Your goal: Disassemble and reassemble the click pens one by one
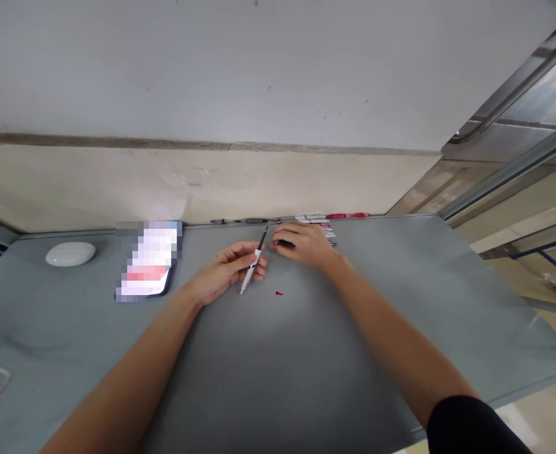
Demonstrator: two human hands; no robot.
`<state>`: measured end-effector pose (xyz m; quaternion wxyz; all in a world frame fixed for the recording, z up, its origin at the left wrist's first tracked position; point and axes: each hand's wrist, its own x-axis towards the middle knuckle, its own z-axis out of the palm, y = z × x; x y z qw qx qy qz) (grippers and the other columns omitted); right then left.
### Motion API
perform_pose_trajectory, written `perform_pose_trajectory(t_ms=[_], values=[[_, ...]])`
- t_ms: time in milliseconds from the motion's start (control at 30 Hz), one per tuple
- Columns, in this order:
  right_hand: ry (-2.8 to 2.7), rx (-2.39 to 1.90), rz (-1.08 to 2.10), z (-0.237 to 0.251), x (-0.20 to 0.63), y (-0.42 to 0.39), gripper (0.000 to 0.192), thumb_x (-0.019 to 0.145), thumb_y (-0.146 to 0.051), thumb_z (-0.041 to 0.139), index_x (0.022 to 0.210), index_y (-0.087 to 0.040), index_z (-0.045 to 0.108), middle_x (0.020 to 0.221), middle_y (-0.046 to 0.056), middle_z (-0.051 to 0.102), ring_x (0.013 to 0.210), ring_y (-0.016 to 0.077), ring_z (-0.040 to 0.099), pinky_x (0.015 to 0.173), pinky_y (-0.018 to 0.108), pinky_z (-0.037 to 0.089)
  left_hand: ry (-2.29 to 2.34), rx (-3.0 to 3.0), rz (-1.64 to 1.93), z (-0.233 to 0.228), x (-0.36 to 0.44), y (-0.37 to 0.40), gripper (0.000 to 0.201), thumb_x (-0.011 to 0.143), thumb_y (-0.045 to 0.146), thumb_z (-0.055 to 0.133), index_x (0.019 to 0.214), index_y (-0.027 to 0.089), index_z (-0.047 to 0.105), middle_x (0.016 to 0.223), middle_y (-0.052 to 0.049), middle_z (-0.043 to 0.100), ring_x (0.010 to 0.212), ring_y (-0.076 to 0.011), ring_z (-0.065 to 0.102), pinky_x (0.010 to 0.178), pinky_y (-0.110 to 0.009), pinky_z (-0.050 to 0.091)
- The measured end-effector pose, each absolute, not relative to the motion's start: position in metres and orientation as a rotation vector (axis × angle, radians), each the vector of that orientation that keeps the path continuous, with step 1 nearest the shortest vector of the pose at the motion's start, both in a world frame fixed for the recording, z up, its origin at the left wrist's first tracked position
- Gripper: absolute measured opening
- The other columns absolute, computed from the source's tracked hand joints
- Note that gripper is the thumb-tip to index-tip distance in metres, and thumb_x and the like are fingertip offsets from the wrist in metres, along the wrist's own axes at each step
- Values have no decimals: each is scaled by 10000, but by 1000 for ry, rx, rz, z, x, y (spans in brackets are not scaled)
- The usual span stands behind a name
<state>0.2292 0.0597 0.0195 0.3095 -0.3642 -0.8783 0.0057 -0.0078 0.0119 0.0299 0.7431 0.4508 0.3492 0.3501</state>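
Note:
My left hand [235,268] holds a pen [252,271] with a white, clear-looking barrel, pinched between thumb and fingers. A thin dark refill or tip section [263,238] points up from its far end. My right hand [303,243] is just to the right, with its fingers curled around a short black piece [284,244] that looks like a pen part; the fingers hide some of it. Beneath and behind the right hand lie several white-and-red pens [327,231], partly covered by it. A small red mark or scrap [279,293] is on the grey table [268,372] below the hands.
Along the wall's foot lie dark pens [240,221] and a red pen [348,215]. On the left are a phone [149,258] with a lit, blurred screen and a white rounded case [70,254]. A wall [211,183] bounds the table's back.

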Motion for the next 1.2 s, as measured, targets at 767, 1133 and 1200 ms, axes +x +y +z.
perform_pose_trajectory(t_ms=[767, 1133, 1200], values=[[-875, -721, 1318, 34, 206, -8, 174, 725, -308, 816, 818, -279, 672, 864, -40, 671, 871, 137, 688, 739, 304, 616, 1007, 1619, 588, 71, 8, -5, 297, 906, 391, 619, 1143, 224, 687, 789, -16, 711, 751, -166, 668, 673, -275, 480], [-817, -816, 1362, 28, 204, -8, 242, 654, -352, 853, 790, -265, 672, 807, -41, 673, 741, 130, 686, 660, 293, 610, 1006, 1554, 648, 67, 12, -6, 291, 851, 401, 690, 1076, 217, 711, 757, -20, 712, 707, -180, 679, 662, -287, 502], [-832, -816, 1378, 28, 203, -9, 216, 666, -336, 849, 789, -263, 687, 823, -41, 680, 751, 126, 691, 645, 274, 608, 1031, 1553, 656, 68, 12, -6, 300, 842, 416, 698, 1060, 211, 714, 753, -22, 718, 726, -188, 687, 689, -297, 509]])
